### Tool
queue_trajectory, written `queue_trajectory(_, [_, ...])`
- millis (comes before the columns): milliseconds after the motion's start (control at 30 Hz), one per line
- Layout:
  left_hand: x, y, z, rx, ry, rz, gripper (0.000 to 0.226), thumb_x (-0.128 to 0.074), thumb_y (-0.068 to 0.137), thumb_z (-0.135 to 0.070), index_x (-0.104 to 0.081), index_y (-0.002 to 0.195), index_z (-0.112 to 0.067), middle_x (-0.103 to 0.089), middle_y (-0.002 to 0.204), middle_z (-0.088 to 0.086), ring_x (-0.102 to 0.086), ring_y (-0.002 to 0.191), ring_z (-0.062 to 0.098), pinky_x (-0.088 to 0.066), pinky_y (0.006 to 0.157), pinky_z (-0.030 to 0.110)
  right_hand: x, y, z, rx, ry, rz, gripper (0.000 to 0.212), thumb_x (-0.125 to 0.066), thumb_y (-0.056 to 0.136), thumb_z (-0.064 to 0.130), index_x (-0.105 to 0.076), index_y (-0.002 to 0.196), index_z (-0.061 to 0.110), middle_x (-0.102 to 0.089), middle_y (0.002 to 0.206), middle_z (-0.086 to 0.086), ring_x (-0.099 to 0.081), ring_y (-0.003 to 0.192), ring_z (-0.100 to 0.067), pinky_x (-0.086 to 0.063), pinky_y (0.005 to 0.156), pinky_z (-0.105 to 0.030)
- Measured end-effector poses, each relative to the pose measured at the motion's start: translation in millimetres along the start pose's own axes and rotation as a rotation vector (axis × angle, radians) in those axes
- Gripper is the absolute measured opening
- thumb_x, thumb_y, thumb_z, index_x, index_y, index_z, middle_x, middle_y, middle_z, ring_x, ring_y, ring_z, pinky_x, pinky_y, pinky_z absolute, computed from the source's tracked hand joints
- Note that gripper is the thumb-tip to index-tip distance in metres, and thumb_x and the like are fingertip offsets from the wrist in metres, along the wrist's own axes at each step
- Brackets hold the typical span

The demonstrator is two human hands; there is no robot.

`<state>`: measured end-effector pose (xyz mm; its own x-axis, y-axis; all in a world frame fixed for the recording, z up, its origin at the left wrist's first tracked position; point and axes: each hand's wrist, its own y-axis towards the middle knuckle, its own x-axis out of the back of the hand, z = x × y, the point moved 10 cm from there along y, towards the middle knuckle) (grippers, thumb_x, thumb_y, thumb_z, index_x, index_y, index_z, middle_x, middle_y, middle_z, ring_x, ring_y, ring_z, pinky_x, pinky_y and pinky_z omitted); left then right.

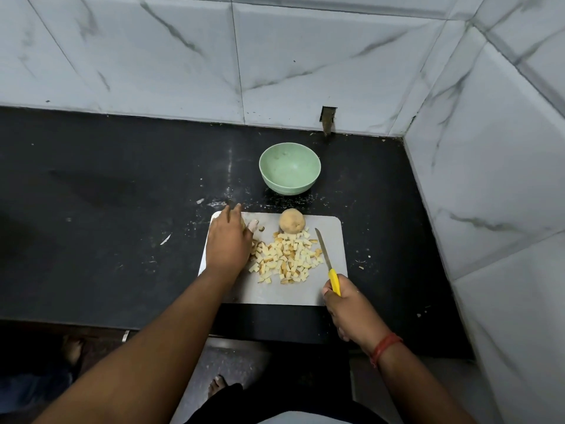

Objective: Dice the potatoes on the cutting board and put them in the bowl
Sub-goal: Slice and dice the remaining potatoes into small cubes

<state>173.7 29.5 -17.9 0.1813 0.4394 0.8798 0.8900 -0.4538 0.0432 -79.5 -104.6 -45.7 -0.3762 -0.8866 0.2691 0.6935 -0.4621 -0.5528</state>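
Nearest the camera: right hand (348, 307) is seen at the board's near right corner, fingers wrapped round the yellow handle of a knife (328, 264). A red thread band (384, 347) is worn on that wrist. The blade is pointed away from the person, laid along the right side of the cutting board (275, 293), just beside the dice pile; contact with the board cannot be told.

Cutting board: grey, rounded corners, set on the black worktop (107, 240) near its front edge.

Mid-board: a loose pile of diced potato (287, 258) is spread across the centre, pale cubes, some with brown skin edges.

Left hand (227, 243) is stretched over the board's left side, back of hand up, fingers curled down at the far left corner over something pale. What is under it is mostly hidden, so the grip cannot be told for certain.

Far edge of board: one whole potato (292, 221), unpeeled, is seated just beyond the dice pile, touching or nearly touching the nearest cubes.

Beyond the board: a green bowl (289, 171) is stood upright on the worktop, apart from the board, no dice seen inside.

White specks and scraps are scattered on the worktop around the board. Marbled wall tiles (275, 56) are seen behind and to the right.
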Motion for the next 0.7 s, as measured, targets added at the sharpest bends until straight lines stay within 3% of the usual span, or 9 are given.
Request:
queue_trajectory(133, [-1.0,5.7,9.2,0.028,-0.055,0.031,0.054,-0.055,0.098,-0.011,-0.047,0.152,-0.008,-0.044,0.155,0.012,-0.037,0.140,0.035,-0.033,0.118,0.043,-6.8,3.9,7.4,0.029,-0.041,0.012,0.013,-0.044,0.099,0.031,-0.047,0.090,0.022,-0.043,0.062,-0.003,-0.035,0.041,-0.013,-0.030,0.040,-0.024])
queue_trajectory(333, [-1.2,15.1,17.1,0.094,-0.066,0.093,0.049,-0.058,0.099,-0.022,-0.052,0.147,-0.017,-0.046,0.152,0.011,-0.039,0.134,0.038,-0.035,0.113,0.045,-10.2,6.9,15.5,0.048,-0.076,0.017,0.013,-0.042,0.099,0.031,-0.047,0.088,0.026,-0.044,0.062,-0.003,-0.036,0.043,-0.014,-0.032,0.040,-0.026])
queue_trajectory(700, [0.9,19.0,20.8,0.105,-0.141,0.088,0.055,-0.068,0.094,-0.016,-0.053,0.146,-0.021,-0.046,0.144,0.008,-0.039,0.131,0.033,-0.036,0.110,0.042,-9.8,8.8,21.5,0.053,-0.104,0.015,0.012,-0.042,0.101,0.030,-0.047,0.094,0.022,-0.046,0.062,-0.003,-0.037,0.041,-0.014,-0.034,0.040,-0.026])
